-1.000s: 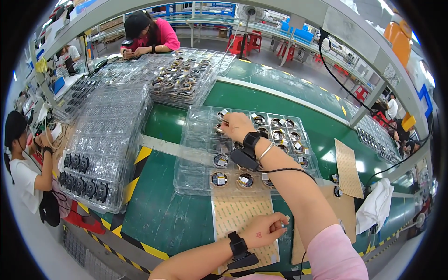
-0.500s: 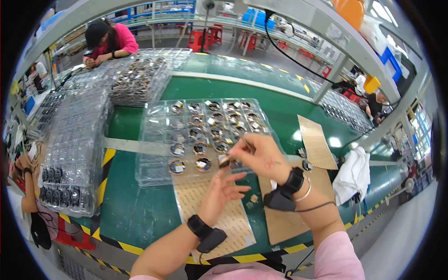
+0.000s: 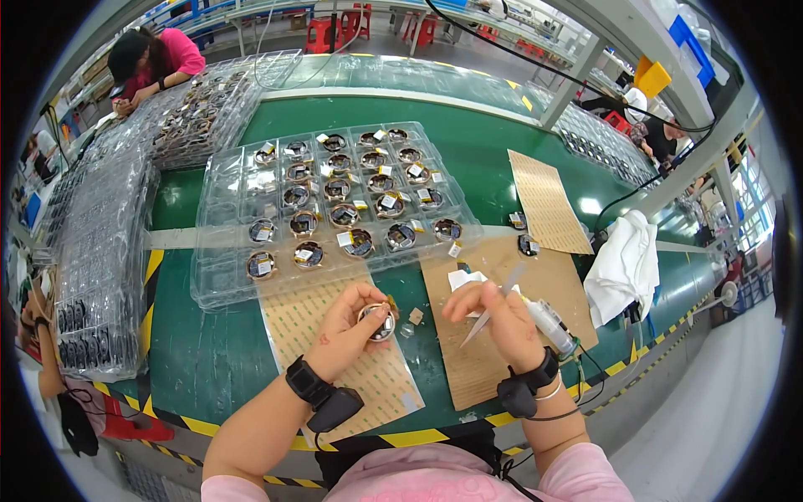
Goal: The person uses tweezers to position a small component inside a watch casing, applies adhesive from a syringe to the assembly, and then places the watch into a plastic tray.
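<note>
1. Work surface. A green bench [image 3: 196,343] crossed the frame, its near edge bordered by yellow-and-black striped tape [image 3: 418,437] along the bottom.
2. Left hand [image 3: 339,335], lower centre. I saw thumb and fingers closed around a round metal-rimmed part [image 3: 381,324], held above a tan sheet [image 3: 293,314] with small green marks.
3. Right hand [image 3: 502,322], right of centre. It stood apart from the left, fingers partly curled above a brown board [image 3: 443,360]. Slim tweezers [image 3: 474,331] lay across its fingers; I could not tell whether they were gripped.
4. Clear tray [image 3: 222,290], centre to upper left. Similar round parts [image 3: 344,215] filled most of its pockets, many bearing a white rectangle.
5. Right of the bench. A clear cylindrical bottle [image 3: 549,326] lay beside the right hand; farther right were a crumpled white cloth [image 3: 623,268] and, above the board, a second tan sheet [image 3: 548,201].
6. Left margin. Stacked clear trays [image 3: 100,217] stood on the bench, dark round pieces in the nearest pockets.
7. Room. At upper left a co-worker in a pink top [image 3: 180,52] bent over the trays; at upper centre, red stools [image 3: 324,35] stood on a grey floor.
</note>
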Demonstrator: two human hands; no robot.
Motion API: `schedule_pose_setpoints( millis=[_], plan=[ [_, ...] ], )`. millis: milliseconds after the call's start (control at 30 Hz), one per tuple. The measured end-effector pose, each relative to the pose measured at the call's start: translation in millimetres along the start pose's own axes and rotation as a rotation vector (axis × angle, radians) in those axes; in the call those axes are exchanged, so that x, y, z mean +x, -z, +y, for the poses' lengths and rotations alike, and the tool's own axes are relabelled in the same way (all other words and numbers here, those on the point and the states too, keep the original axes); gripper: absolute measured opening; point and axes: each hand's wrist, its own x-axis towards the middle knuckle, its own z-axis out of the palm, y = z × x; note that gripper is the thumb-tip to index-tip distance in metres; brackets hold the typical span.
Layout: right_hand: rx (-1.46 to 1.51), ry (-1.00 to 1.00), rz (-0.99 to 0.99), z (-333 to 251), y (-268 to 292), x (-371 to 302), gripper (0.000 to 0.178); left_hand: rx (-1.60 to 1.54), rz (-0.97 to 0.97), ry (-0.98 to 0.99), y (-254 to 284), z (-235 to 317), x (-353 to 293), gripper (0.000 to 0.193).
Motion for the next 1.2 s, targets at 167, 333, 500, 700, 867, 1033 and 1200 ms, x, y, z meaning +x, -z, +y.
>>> schedule_pose_setpoints(
  millis=[167, 333, 500, 700, 867, 1033, 1200],
  plan=[
    [0.109, -0.223, 0.011, 7.0, 24.6, -10.6, 0.030, 0.111, -0.068, -0.020, -1.4, 4.9, -2.7, 0.036],
    [0.268, 0.044, 0.005, 31.3, 18.0, -2.8, 0.021, 0.056, -0.117, -0.018, 0.3, 2.5, -2.5, 0.040],
    [0.355, -0.003, -0.057, 36.7, 15.0, -3.3, 0.021, 0.080, -0.077, -0.127, -0.2, -0.1, -2.0, 0.037],
    [0.429, -0.117, -0.072, 31.3, 15.5, -7.9, 0.030, 0.086, -0.121, -0.050, -0.7, 3.8, -1.7, 0.035],
    [0.521, -0.063, -0.102, 36.0, 11.8, -6.4, 0.036, 0.117, -0.116, 0.129, -7.3, 20.5, -6.3, 0.037],
    [0.502, -0.010, -0.128, 37.1, 10.9, -4.9, 0.026, 0.119, -0.091, 0.002, -7.0, 13.8, -6.2, 0.040],
    [0.391, -0.065, -0.110, 31.8, 2.4, -10.6, 0.015, 0.141, -0.095, -0.017, -4.4, 5.2, -6.6, 0.045]
  ],
)
